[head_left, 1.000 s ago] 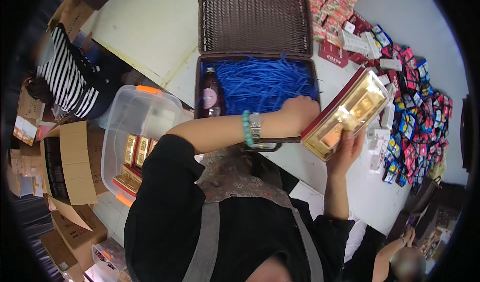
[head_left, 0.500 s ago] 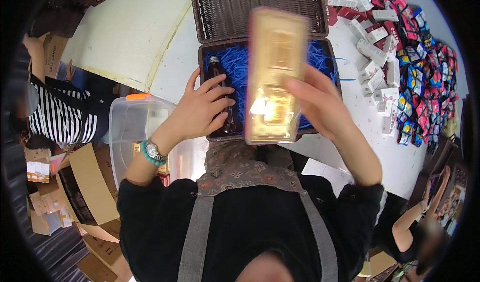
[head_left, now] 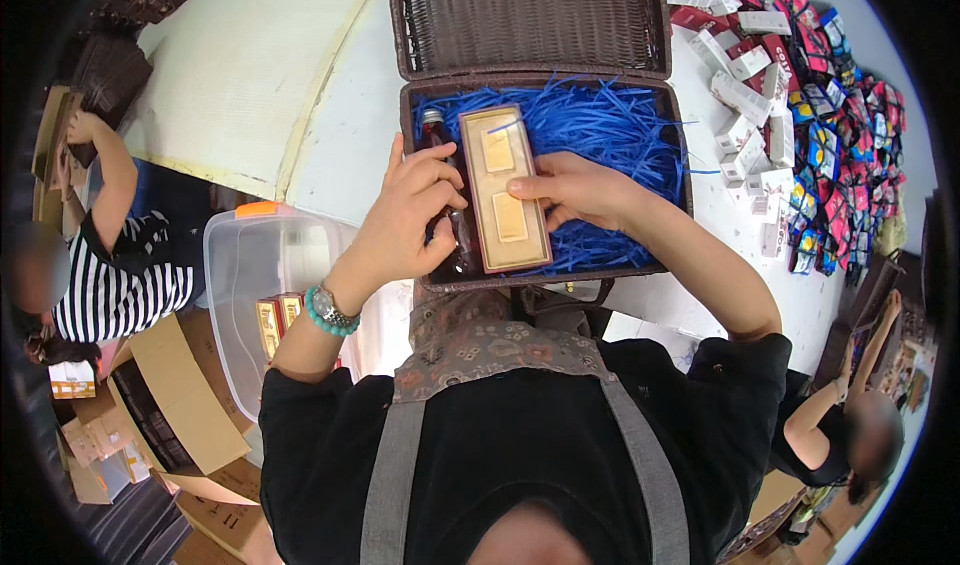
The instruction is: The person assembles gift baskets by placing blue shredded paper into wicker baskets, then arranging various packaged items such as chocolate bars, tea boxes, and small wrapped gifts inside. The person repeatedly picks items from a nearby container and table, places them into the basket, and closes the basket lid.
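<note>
A brown wicker basket (head_left: 548,77) stands open before me, lined with blue shredded paper (head_left: 610,155). Along its left side lies a dark glass bottle (head_left: 461,250) with a silver cap. My left hand (head_left: 405,205) has its fingers curled over the bottle, hiding its middle. My right hand (head_left: 575,193) grips the right edge of a long flat box (head_left: 504,183), its thumb on the top face. That box has a dark red border and two gold rectangles, and sits in the basket right beside the bottle.
White cartons (head_left: 742,95) and a heap of colourful packets (head_left: 840,165) cover the table's right. At my left is a clear plastic bin (head_left: 235,295) holding gold-and-red boxes (head_left: 270,327). Cardboard boxes (head_left: 190,395) lie beyond it. Other people work at both sides.
My right hand has brought the flat box down and left, from above the basket to beside the bottle. The fingers of my left hand have curled in more over the bottle.
</note>
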Action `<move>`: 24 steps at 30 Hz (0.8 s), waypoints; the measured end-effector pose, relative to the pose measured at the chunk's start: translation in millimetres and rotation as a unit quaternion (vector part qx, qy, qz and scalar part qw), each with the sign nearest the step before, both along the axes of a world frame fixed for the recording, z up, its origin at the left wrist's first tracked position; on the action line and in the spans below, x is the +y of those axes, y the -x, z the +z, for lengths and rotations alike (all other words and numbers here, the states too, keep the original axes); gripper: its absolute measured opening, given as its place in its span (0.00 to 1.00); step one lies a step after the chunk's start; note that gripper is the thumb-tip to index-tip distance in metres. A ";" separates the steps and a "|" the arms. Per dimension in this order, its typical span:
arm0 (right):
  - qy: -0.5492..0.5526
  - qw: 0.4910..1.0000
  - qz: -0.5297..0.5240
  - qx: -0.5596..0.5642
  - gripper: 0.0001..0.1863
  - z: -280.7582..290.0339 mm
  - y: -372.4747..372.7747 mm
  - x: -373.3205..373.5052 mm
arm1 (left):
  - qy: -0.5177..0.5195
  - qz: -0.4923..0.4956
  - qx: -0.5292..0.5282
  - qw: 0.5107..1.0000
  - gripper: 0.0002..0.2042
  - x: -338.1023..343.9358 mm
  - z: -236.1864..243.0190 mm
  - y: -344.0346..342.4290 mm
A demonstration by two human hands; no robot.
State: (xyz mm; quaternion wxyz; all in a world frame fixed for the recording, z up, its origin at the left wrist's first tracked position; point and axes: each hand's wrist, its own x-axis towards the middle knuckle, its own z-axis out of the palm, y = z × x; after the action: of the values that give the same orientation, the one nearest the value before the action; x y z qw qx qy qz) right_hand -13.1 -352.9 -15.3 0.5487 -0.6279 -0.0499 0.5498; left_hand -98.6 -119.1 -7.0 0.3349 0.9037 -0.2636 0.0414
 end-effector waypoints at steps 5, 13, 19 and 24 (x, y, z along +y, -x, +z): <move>-0.005 0.992 -0.079 -0.102 0.23 -11.8 6.0 4.3 | -0.037 0.017 0.022 0.999 0.16 -10.6 9.9 -15.5; -0.055 0.992 -0.063 -0.093 0.18 -12.0 16.8 7.4 | -0.210 -0.110 -0.036 0.971 0.31 -54.9 29.3 -27.5; -0.038 0.966 -0.095 -0.237 0.30 25.4 66.4 -25.1 | -0.254 -0.129 -0.007 0.959 0.34 -65.3 31.2 -29.4; -0.135 0.986 -0.084 0.052 0.30 34.6 48.5 -35.7 | -0.273 -0.127 -0.035 0.953 0.31 -61.7 33.1 -27.7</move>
State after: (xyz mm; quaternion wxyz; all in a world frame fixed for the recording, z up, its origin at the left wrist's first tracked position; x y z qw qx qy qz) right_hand -61.7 -388.6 19.3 0.6740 -0.5208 -0.0423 0.5221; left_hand -70.8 -180.8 26.1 0.0686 0.9176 -0.3891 -0.0429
